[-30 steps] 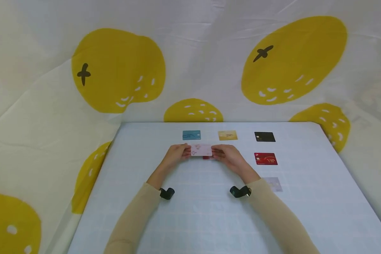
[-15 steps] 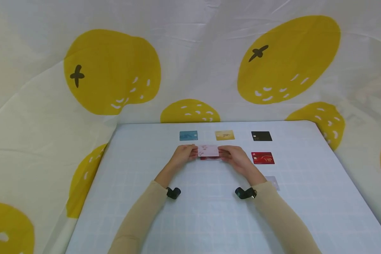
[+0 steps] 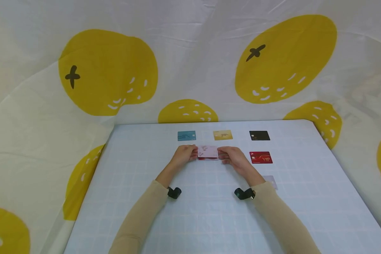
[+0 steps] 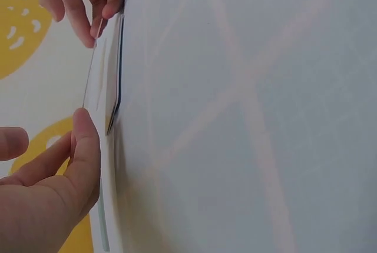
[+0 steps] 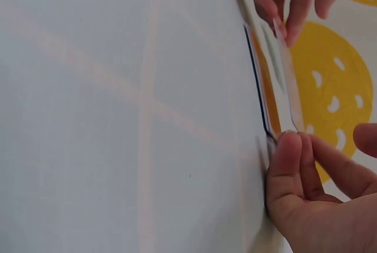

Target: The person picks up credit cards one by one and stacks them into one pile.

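Note:
A pale pink card [image 3: 207, 151] with a floral print is held level between both hands. My left hand [image 3: 184, 155] pinches its left end, and my right hand [image 3: 234, 157] pinches the right end. Directly beneath, a strip of a red card [image 3: 208, 158] shows at the front edge, mostly covered. Seen edge-on in the left wrist view, the pink card [image 4: 90, 76] stays a little above a small stack of cards [image 4: 116, 79] on the table. In the right wrist view a gap separates the pink card [image 5: 288, 79] from the stack [image 5: 262, 85].
Behind the hands lie a blue card [image 3: 186, 135], a gold card [image 3: 223, 135] and a black card [image 3: 259, 135]. To the right are a red VIP card [image 3: 261, 157] and a pale grey card [image 3: 270, 181], partly behind the right sleeve. A pale checked cloth covers the table [image 3: 203, 225].
Both hands have shifted right with the pink card, bringing it over the red card. It then came slightly nearer the viewer. The head view has also turned a little.

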A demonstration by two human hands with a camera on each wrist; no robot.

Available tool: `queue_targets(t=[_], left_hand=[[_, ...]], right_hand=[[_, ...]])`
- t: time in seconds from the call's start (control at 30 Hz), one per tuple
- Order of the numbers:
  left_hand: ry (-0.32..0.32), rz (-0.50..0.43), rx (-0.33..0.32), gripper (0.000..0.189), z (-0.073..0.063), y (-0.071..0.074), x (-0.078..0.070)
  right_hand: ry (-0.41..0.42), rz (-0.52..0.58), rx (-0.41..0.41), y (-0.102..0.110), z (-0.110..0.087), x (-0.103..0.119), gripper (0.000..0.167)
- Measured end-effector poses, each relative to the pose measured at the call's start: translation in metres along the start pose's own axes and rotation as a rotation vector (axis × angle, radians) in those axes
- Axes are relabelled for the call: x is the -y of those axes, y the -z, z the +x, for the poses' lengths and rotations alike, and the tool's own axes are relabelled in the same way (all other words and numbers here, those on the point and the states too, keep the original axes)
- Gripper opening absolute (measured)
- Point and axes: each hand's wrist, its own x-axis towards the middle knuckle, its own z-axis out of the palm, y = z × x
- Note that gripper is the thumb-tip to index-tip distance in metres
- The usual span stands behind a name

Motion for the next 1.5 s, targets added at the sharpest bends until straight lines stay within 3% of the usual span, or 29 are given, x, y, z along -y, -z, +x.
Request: queue_targets(t=[0.4, 0.9, 1.5], left_hand=[[0.036, 0.126, -0.018, 0.040, 0.0047, -0.0039, 0.0031], [0.063, 0.173, -0.037, 0.043, 0.0076, -0.0081, 0.0042], [0.052, 0.197, -0.062, 0.040, 0.0049, -0.0094, 0.0063]], right_hand=[[0.017, -0.069, -0.015, -0.0006, 0.0020, -0.0015, 0.042], [0.022, -0.120, -0.032, -0.0024, 0.0032, -0.0037, 0.041], [0.022, -0.202, -0.077, -0.0046, 0.0053, -0.0039, 0.040]])
